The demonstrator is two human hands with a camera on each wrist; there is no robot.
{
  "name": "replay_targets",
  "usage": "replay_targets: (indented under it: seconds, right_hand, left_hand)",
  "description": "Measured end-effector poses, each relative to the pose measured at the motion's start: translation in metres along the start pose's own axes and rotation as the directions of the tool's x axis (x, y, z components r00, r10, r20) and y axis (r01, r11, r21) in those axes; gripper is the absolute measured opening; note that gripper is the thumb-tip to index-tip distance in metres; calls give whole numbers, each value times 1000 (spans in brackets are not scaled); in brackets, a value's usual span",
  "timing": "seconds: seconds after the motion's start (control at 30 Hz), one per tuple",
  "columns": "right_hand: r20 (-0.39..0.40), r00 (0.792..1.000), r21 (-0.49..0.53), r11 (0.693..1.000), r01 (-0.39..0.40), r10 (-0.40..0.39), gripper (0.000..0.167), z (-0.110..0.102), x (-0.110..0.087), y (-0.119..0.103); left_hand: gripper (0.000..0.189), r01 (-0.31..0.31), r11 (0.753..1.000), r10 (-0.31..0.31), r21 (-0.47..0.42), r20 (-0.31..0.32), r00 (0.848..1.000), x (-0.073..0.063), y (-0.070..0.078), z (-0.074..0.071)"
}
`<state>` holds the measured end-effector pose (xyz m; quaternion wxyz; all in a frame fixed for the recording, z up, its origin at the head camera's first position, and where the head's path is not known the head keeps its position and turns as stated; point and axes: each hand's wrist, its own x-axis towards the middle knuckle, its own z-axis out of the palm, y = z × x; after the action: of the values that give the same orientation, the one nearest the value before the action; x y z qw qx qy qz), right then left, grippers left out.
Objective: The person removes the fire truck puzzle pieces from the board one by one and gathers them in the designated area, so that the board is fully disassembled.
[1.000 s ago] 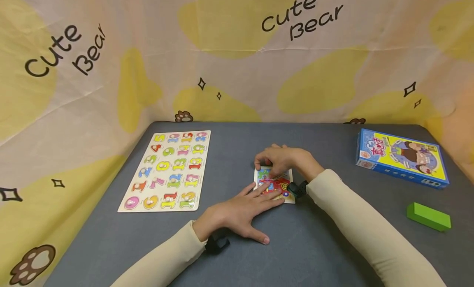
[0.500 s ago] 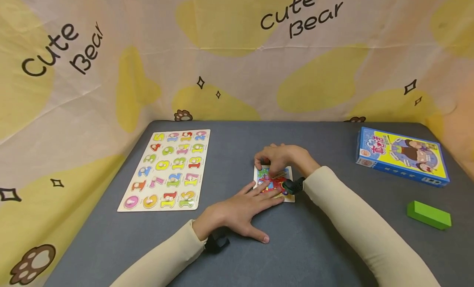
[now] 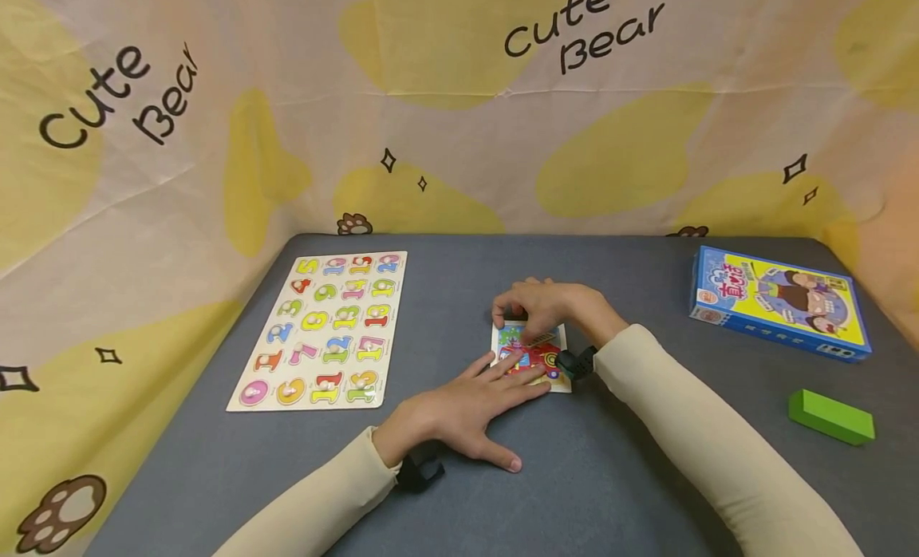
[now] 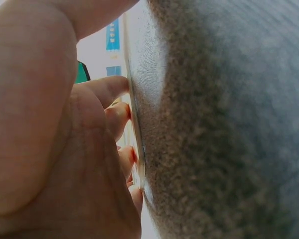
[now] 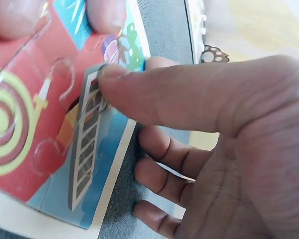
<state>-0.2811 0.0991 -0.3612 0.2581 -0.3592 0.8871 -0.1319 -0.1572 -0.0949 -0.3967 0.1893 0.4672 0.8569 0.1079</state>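
A small jigsaw puzzle with a red fire truck (image 3: pixel 549 355) lies on the grey table between both hands. My left hand (image 3: pixel 470 413) rests on its near part, fingers straight and spread, thumb out on the table. The right hand (image 3: pixel 542 308) reaches over the far edge. In the right wrist view, its thumb (image 5: pixel 154 92) presses the top end of the grey ladder picture (image 5: pixel 84 144), while the other fingers (image 5: pixel 157 179) curl down beyond the puzzle's edge. Two left fingertips show on the red part. Cut lines between pieces are visible; the left hand covers some of the picture.
A pegged number board (image 3: pixel 313 373) lies to the left. At the far right is a blue and yellow box (image 3: pixel 782 302), with a green block (image 3: pixel 833 417) nearer on the same side. A patterned cloth (image 3: pixel 459 142) hangs behind the table.
The right wrist dips slightly toward the puzzle's side and comes back, while its thumb stays at about the same spot. The left hand and puzzle hold their place.
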Motion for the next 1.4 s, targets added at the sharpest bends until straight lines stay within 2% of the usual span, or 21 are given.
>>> replay_targets:
  seconds: [0.2,0.63,1.0,1.4]
  right_hand:
    - [-7,1000,4,1000,3,-3,32,-1,-2,-1]
    - [17,998,55,997,58,-59,38,3,1,15]
    - [32,999,81,997,-11,8,35,2,4,10]
    - [43,999,83,996,-17,13,35,-1,5,7]
  left_hand:
    - [100,-9,1000,9,18,-14,1000,0,-2,2]
    - [102,-6,1000,5,-26,-10,1000,-1,0,-1]
    - [109,50,999,-50,0,-15,999,-2,4,1]
    - [108,41,999,-41,-2,-22,999,-2,4,-1]
